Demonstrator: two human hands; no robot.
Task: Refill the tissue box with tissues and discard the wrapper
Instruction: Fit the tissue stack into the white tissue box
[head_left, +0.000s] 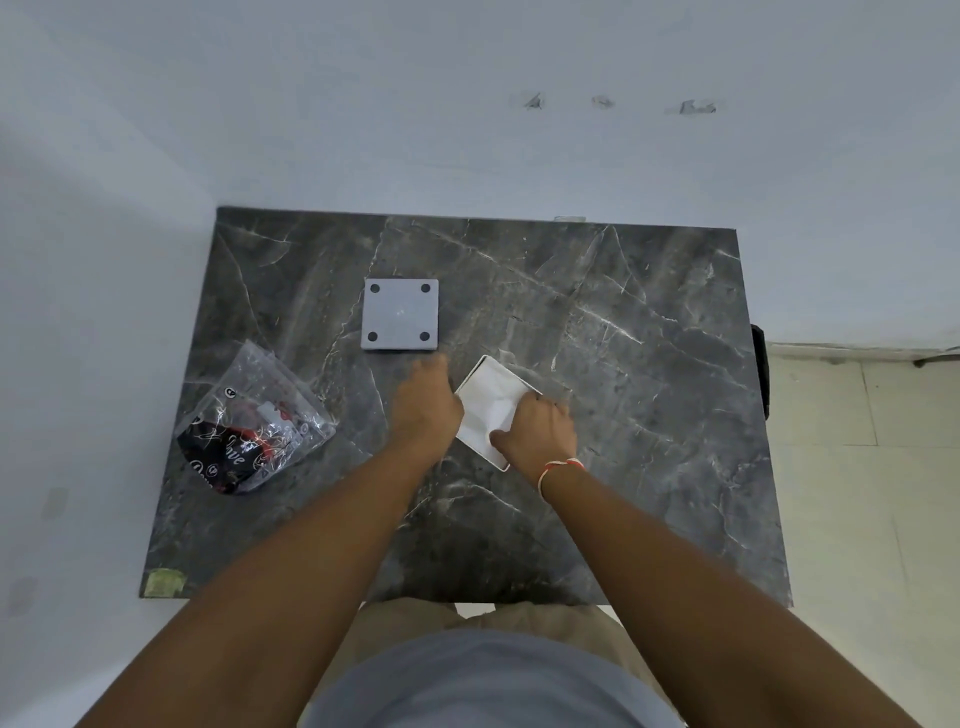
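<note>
An open square tissue box (477, 446) lies in the middle of the dark marble table (649, 415), with white tissues (491, 402) filling it. My left hand (426, 402) rests against the box's left side, fingers curled. My right hand (537, 434) presses on the tissues at the box's near right corner and hides that part. The box's grey square base plate (400, 314), with a dark pad at each corner, lies apart just behind the hands. The clear plastic wrapper (254, 423), crumpled, with black and red print, lies at the table's left edge.
White walls close in behind and to the left of the table. A pale tiled floor (857, 519) shows to the right. A small green patch (163, 582) marks the table's near left corner. My grey shirt fills the bottom of the view.
</note>
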